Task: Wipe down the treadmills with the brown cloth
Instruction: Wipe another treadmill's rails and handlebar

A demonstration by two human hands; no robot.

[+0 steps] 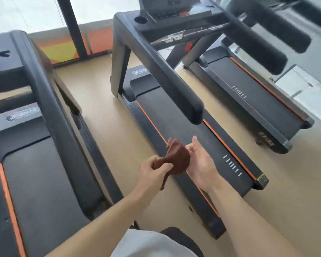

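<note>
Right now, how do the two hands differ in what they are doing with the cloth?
The left hand pinches a bunched end of the brown cloth between curled fingers and thumb; the right hand is open, its fingers relaxed, beside the cloth. The left hand shows its back, the right hand its palm. Both hands hover above the middle treadmill, and neither touches it.

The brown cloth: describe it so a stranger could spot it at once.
Three black treadmills stand side by side; look above the belt of the middle treadmill. There the left hand grips the brown cloth, bunched beside the open right hand. It is the only soft, reddish-brown thing.
</note>
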